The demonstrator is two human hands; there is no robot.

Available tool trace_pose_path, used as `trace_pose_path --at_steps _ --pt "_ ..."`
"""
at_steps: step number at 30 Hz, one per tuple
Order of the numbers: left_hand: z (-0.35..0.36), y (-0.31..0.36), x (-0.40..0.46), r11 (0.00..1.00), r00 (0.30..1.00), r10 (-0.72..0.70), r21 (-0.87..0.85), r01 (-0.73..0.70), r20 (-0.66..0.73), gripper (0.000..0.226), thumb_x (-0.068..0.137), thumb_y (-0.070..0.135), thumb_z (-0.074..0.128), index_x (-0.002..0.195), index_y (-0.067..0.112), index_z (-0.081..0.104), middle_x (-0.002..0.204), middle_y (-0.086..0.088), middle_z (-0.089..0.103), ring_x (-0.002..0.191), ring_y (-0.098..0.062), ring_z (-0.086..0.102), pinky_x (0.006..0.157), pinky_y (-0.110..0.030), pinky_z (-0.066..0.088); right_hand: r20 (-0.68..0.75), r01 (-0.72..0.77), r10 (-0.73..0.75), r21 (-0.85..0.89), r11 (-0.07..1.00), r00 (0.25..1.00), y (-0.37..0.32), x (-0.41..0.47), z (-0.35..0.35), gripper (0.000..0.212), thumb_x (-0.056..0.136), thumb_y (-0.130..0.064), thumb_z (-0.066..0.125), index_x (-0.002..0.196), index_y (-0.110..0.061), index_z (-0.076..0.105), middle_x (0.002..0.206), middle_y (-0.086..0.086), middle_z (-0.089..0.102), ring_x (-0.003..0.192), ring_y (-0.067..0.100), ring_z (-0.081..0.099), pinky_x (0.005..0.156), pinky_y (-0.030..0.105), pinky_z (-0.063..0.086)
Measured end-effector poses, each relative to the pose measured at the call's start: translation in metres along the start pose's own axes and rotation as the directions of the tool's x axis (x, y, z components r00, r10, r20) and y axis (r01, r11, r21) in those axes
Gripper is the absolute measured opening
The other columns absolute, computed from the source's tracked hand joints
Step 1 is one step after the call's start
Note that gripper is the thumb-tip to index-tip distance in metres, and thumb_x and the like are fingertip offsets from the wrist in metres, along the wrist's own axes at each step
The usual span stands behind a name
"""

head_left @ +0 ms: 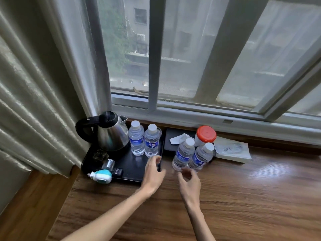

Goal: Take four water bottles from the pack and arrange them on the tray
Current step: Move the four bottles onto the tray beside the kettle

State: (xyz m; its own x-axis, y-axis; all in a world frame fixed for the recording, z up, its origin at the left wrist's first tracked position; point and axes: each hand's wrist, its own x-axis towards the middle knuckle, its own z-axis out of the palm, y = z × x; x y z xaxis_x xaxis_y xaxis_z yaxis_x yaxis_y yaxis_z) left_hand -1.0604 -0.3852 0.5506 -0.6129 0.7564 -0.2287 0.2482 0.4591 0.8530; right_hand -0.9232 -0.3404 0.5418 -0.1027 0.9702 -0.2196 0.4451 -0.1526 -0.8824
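Wood desk [243,197] under a window [191,49], curtain [34,84] at left. Black tray [132,166] at the desk's back left, kettle [111,133] on its far corner. Two bottles [136,139] stand upright on the tray just right of the kettle, touching side by side. Two more bottles [184,153] stand on the desk right of the tray, near each other, upright. Red-lidded jar [205,134] behind them, flat packet [231,150] to its right. Left hand [152,174] over the tray's right edge, fingers loosely curled and spread, holding nothing. Right hand [189,180] just before the desk bottles, fingers apart, probably not touching yet; motion blur there. Small teal plug-in device [102,176] at the tray's front left.
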Motion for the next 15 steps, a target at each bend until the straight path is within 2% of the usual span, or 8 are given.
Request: trace_pose_path --at_steps 3,5,7,9,11,13,15 --pt "0.024 0.020 0.003 0.999 0.990 0.002 0.046 -0.009 0.141 0.079 0.076 0.028 0.082 0.142 0.009 0.045 0.141 -0.006 0.049 0.131 -0.021 0.048 0.111 -0.036 0.041 -0.060 -0.037 0.036 -0.011 0.999 0.998 -0.001 0.013 -0.029 0.013 0.083 -0.014 0.075 0.093 -0.010 0.069 0.088 0.001 0.073 0.085 0.019 0.068 0.081 0.030 0.050" --pt "0.037 0.029 0.006 0.998 0.982 0.005 0.067 -0.018 0.188 0.096 0.073 0.042 0.083 0.149 0.009 0.035 0.148 -0.005 0.041 0.139 -0.021 0.040 0.112 -0.034 0.036 -0.074 -0.085 0.083 -0.027 0.996 0.994 -0.002 0.024 -0.039 0.022 0.079 -0.015 0.078 0.094 -0.012 0.062 0.091 0.005 0.071 0.084 0.020 0.066 0.078 0.031 0.049" --pt "0.048 0.033 0.011 0.994 0.984 0.030 0.101 -0.048 0.175 0.085 0.069 0.047 0.081 0.139 0.014 0.044 0.138 -0.002 0.046 0.132 -0.020 0.046 0.103 -0.031 0.041 -0.085 -0.106 0.100 -0.062 0.992 0.991 0.001 0.035 -0.044 0.037 0.075 -0.022 0.082 0.098 -0.016 0.054 0.098 0.006 0.066 0.089 0.022 0.064 0.080 0.034 0.050" --pt "0.056 0.033 0.018 0.986 0.989 0.061 0.146 -0.080 0.135 0.062 0.063 0.051 0.078 0.114 0.023 0.056 0.117 0.004 0.056 0.114 -0.015 0.055 0.089 -0.030 0.048 -0.092 -0.100 0.090 -0.117 0.988 0.992 0.004 0.043 -0.048 0.048 0.073 -0.026 0.083 0.101 -0.016 0.046 0.102 0.004 0.059 0.092 0.022 0.059 0.079 0.035 0.048" --pt "0.066 0.024 0.029 0.981 0.990 0.079 0.166 -0.099 0.121 0.054 0.059 0.057 0.081 0.099 0.030 0.058 0.103 0.009 0.062 0.104 -0.013 0.061 0.078 -0.030 0.052 -0.076 -0.085 0.073 -0.166 0.982 0.994 0.006 0.051 -0.052 0.055 0.072 -0.027 0.084 0.108 -0.015 0.043 0.105 0.001 0.050 0.090 0.017 0.049 0.079 0.033 0.043" --pt "0.074 0.016 0.035 0.981 0.991 0.103 0.154 -0.115 0.083 0.059 0.056 0.061 0.085 0.100 0.032 0.059 0.102 0.012 0.065 0.102 -0.010 0.063 0.077 -0.031 0.055 -0.025 -0.035 0.031 -0.195 0.980 0.999 0.011 0.059 -0.053 0.063 0.070 -0.031 0.085 0.115 -0.013 0.045 0.108 0.001 0.048 0.092 0.016 0.044 0.081 0.035 0.044" --pt "0.078 0.014 0.033 0.984 0.991 0.127 0.119 -0.131 0.040 0.062 0.059 0.051 0.087 0.110 0.031 0.058 0.108 0.011 0.064 0.104 -0.008 0.060 0.084 -0.033 0.054 0.042 0.041 -0.034 -0.177 0.983 0.999 0.018 0.065 -0.050 0.067 0.067 -0.035 0.087 0.118 -0.016 0.050 0.109 -0.002 0.055 0.099 0.014 0.051 0.086 0.037 0.049"
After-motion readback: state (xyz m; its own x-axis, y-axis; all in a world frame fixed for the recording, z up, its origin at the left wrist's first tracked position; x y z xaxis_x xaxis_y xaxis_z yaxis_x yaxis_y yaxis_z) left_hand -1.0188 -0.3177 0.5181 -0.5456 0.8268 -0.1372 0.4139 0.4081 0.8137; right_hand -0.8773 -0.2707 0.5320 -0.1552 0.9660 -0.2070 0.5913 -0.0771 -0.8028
